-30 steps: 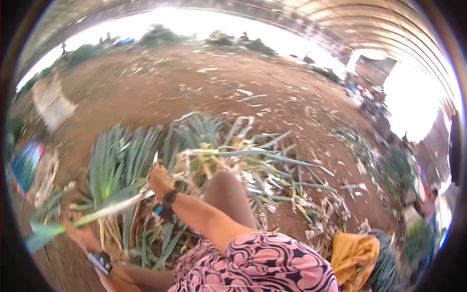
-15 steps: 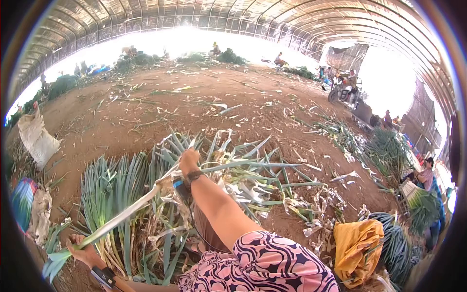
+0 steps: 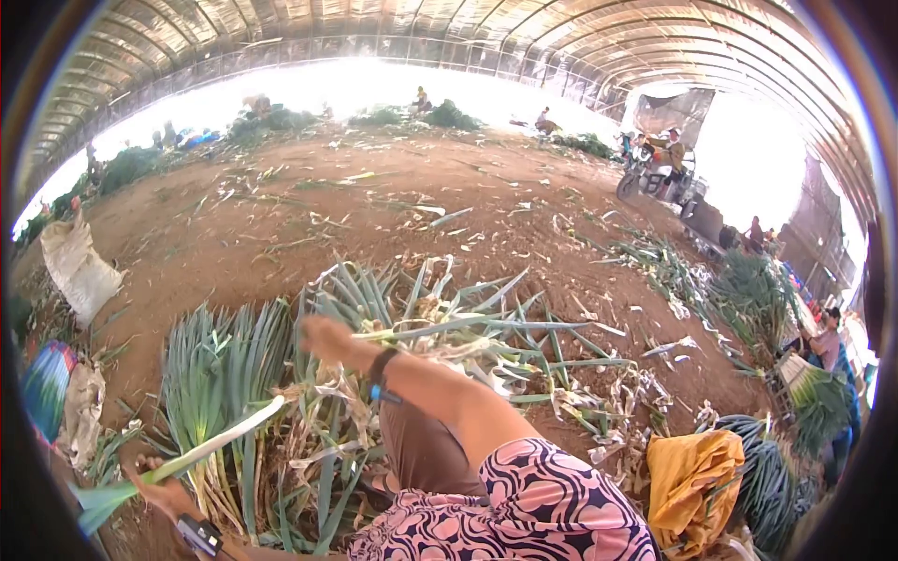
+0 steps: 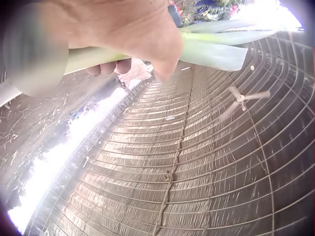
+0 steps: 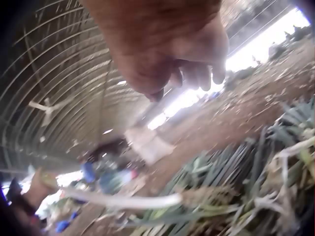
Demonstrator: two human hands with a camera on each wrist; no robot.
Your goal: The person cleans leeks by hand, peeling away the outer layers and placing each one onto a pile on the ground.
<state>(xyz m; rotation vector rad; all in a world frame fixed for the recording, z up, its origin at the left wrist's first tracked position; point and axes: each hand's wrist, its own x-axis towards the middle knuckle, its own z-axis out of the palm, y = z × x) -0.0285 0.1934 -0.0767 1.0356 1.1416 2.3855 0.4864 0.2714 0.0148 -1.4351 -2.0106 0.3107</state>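
Near the lower left of the head view, my left hand (image 3: 166, 494) grips a long leek (image 3: 220, 443) by its green end; the pale shaft slants up rightward to its roots. The left wrist view shows the same hand (image 4: 135, 32) wrapped around the leek (image 4: 209, 53). My right hand (image 3: 327, 338), blurred, is above the leek's root end, apart from it. Its fingers are bent in the right wrist view, where the hand (image 5: 172, 54) hangs over the white shaft (image 5: 123, 200); whether it holds anything is hidden. Leeks (image 3: 220, 365) lie in a bundle beneath.
Loose leaves and peelings (image 3: 468, 351) lie in front of my knee. An orange cloth (image 3: 690, 481) and more leeks (image 3: 767, 486) are at lower right. A pale sack (image 3: 79, 271) stands at left. A person (image 3: 828, 341) is at right, and a motor vehicle (image 3: 659, 178) farther back.
My right hand moved out along the leaves, then back left toward the leek's root end. A small blade seen at it one second ago is not visible now. My left hand keeps its grip.
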